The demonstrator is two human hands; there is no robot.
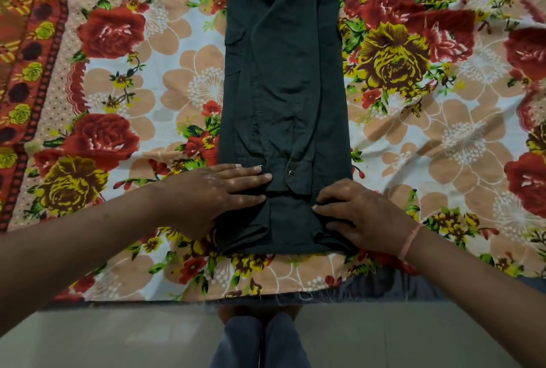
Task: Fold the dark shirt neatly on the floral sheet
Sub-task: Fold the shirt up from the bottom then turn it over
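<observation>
Spreading across the whole surface, the floral sheet (118, 86) is showing its orange border along the left edge. The person's left hand (212, 193) is lying flat with straight fingers, pressing the near left side of the dark shirt (283, 72), which is stretching away down the sheet's middle as a long narrow strip. A snap-buttoned cuff (291, 175) is sitting between the hands. The right hand (363, 214) is curling its fingers into the cloth, gripping the near right corner, a pink thread (409, 242) circling its wrist.
</observation>
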